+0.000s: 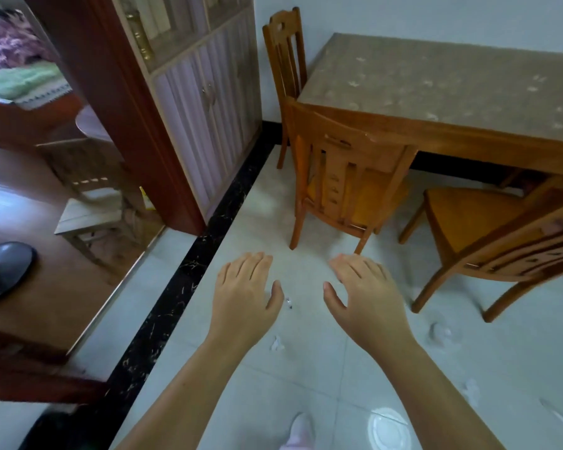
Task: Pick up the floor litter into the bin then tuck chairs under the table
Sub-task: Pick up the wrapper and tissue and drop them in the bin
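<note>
I saw the left hand [246,293] and right hand [366,293] spread open, empty, above floor tiles [306,384]; a litter scrap [277,344] lay beside the left wrist, a chair [342,177] beyond both hands, at the counter [452,92].

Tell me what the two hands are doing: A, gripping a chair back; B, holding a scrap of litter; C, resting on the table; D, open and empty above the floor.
D: the left hand and right hand are spread with straight fingers over the floor and hold nothing, while a scrap lies on the tiles between the arms.
</note>
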`<state>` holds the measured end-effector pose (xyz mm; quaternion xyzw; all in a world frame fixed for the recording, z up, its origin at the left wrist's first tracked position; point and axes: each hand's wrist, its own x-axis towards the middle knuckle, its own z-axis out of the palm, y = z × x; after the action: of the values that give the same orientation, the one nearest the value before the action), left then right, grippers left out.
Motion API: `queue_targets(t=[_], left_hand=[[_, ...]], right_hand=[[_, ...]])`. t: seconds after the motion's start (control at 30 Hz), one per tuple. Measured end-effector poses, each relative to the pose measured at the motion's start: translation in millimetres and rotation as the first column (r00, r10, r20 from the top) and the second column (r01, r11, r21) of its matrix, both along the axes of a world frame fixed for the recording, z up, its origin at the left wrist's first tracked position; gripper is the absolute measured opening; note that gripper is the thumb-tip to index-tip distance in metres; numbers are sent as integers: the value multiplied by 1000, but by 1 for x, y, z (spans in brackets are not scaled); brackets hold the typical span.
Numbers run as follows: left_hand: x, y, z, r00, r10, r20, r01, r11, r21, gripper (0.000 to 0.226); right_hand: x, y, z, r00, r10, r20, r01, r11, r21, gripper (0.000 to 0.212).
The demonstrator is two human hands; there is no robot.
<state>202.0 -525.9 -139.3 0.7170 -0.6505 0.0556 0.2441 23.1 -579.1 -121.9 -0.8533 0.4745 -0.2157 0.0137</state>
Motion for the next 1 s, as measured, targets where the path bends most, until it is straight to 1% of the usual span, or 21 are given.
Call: queue_targets(t=[0.1, 0.2, 0.23, 0.3, 0.33, 0.4, 0.5, 0.57, 0.67, 0.8, 1.0], left_hand=[[13, -41, -34, 1000, 15, -12, -14, 999, 46, 43], [22, -72, -74, 1000, 5, -26, -3, 996, 92, 43], [25, -81, -89, 1000, 0, -27, 3, 995, 104, 43], [31, -100, -123, 1000, -15, -28, 18, 991, 131, 42], [34, -110, -142, 999, -21, -33, 25, 989, 147, 42], [42, -127, -186, 998, -32, -50, 41, 981, 189, 42], [52, -150, -258, 996, -54, -75, 71, 965, 254, 43], [60, -163, -308, 995, -75, -72, 93, 955, 281, 44], [76, -182, -381, 992, -111, -67, 127, 939, 319, 45], [104, -205, -475, 979, -201, -26, 197, 915, 353, 45], [127, -237, -592, 971, -238, -23, 229, 903, 364, 47]], right_hand=[[10, -47, -37, 1000, 13, -17, -13, 999, 38, 35], [21, -81, -79, 1000, 29, -6, -29, 997, 75, 42], [25, -91, -95, 999, 32, -11, -31, 996, 82, 40], [32, -107, -133, 999, 27, -27, -24, 994, 107, 29], [36, -115, -153, 999, 23, -35, -18, 992, 128, 27], [43, -129, -194, 999, 16, -49, -8, 988, 152, 27], [54, -146, -262, 997, 17, -69, -4, 981, 193, 36], [64, -156, -309, 997, 14, -71, 1, 977, 213, 37], [77, -170, -381, 997, 18, -71, -1, 974, 225, 44], [91, -185, -476, 998, 42, -36, -33, 973, 227, 42], [103, -203, -603, 998, 61, -21, -56, 981, 187, 40]])
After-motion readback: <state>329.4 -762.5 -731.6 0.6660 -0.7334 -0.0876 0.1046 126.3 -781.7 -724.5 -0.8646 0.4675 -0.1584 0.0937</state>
